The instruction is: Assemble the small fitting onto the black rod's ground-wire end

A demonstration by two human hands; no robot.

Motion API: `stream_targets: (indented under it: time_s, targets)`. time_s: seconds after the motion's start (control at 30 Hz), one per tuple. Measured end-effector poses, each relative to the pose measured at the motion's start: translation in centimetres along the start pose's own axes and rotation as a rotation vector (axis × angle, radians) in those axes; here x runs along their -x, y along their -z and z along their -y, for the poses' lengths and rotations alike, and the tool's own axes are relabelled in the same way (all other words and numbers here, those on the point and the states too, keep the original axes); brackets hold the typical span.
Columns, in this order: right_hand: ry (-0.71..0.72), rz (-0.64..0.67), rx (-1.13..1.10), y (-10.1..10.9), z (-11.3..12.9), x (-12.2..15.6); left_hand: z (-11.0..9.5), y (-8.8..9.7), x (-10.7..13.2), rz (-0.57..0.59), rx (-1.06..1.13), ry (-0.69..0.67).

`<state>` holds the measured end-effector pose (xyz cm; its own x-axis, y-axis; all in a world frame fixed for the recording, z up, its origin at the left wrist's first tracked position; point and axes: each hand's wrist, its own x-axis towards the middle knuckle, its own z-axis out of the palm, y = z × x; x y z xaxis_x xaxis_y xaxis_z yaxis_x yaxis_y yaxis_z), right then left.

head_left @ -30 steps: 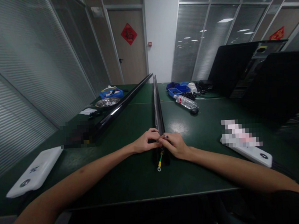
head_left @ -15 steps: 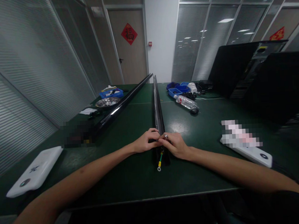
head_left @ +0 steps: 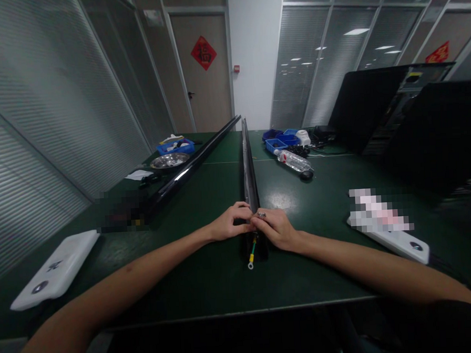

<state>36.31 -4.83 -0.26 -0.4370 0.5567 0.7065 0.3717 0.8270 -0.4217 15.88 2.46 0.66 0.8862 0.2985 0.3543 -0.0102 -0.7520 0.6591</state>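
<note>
A long black rail runs down the middle of the green table toward me. Both my hands meet over its near end. My left hand is curled against the rail's left side, fingers closed on it. My right hand pinches a small silver metal piece at the rail's top. A yellow-green wire with a ring terminal hangs out of the rail's near end, just below my hands.
A second black rail lies diagonally to the left. White flat devices rest at the near left and right. Farther back are a metal bowl, blue bins, a water bottle and black cases.
</note>
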Motion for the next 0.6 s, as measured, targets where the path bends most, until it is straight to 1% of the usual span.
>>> stream_targets:
  time_s: [0.3, 0.6]
  targets:
    - [-0.019, -0.026, 0.037, -0.36, -0.61, 0.19, 0.12, -0.11, -0.02, -0.002, -0.015, -0.008]
    - [-0.031, -0.013, 0.004, -0.1, -0.12, 0.02, 0.09, -0.03, 0.01, 0.002, -0.004, 0.005]
